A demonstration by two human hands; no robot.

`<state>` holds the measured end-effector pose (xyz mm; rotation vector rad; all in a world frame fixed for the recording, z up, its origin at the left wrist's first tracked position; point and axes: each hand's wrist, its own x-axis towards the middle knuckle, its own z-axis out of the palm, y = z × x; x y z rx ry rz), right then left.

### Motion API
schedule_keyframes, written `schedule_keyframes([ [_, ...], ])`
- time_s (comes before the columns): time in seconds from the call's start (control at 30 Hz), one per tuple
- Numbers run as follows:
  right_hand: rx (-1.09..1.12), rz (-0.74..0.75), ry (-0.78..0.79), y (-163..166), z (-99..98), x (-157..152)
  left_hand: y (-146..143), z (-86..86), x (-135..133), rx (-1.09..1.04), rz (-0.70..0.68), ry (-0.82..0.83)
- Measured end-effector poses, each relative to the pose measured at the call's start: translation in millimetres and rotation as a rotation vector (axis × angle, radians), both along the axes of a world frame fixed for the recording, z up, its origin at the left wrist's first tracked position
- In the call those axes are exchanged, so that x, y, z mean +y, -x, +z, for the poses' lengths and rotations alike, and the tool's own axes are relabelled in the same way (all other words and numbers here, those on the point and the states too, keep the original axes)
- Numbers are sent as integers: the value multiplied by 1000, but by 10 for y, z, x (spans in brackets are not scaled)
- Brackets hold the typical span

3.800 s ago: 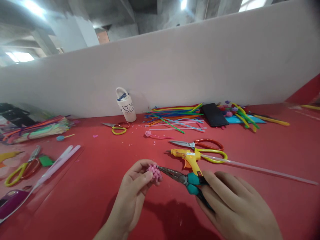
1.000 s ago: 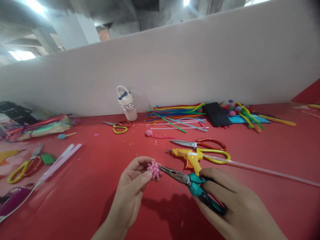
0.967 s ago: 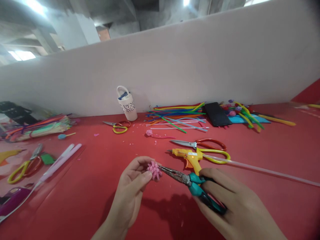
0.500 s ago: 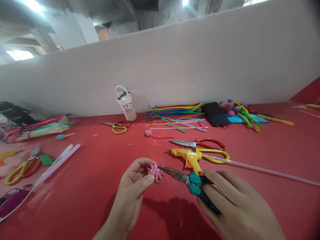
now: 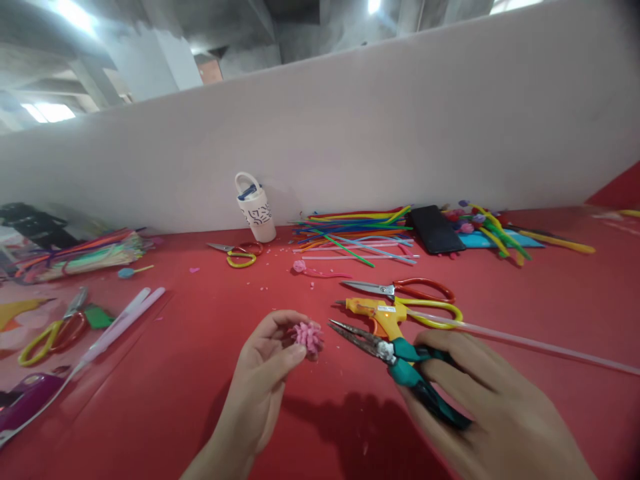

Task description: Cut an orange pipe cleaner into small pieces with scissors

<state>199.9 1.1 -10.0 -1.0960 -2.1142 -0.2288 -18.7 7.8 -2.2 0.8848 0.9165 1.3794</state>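
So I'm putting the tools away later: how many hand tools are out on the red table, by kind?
Scissors: 3, near the glue gun, by the white cup, far left
Pliers: 1, in the right hand
Glue gun: 1
Total: 5

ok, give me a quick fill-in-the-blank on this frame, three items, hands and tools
1. The left hand pinches a small ____ flower-like piece.
2. The right hand grips pliers with ____ handles.
3. The pliers' tips are ____ the piece, not touching it.

Missing words: pink; teal; beside
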Motion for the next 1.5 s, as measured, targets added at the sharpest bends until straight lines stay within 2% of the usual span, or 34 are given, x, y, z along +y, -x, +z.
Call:
schedule_keyframes([
  [0.13, 59, 53, 115, 32, 18, 6, 5, -7, -1, 9, -7, -7],
  [0.5, 69, 76, 123, 78, 40, -1, -10, 7, 1, -7, -25, -9],
  [0.73, 9, 42, 32, 66, -53, -16, -33, -6, -9, 1, -11, 11],
  [0.97, -262, -35, -133, 37, -114, -61, -43, -6, -33, -6, -7, 16],
  [1.13, -340, -94, -190, 55, -110, -103, -43, -17, -41, -17, -4, 22],
  [1.23, -276, -91, -161, 49, -100, -91, -41, -12, -36, -26, -4, 25],
  [1.5, 21, 32, 62, 46, -1, -14, -19, 4, 7, -58, 37, 5],
])
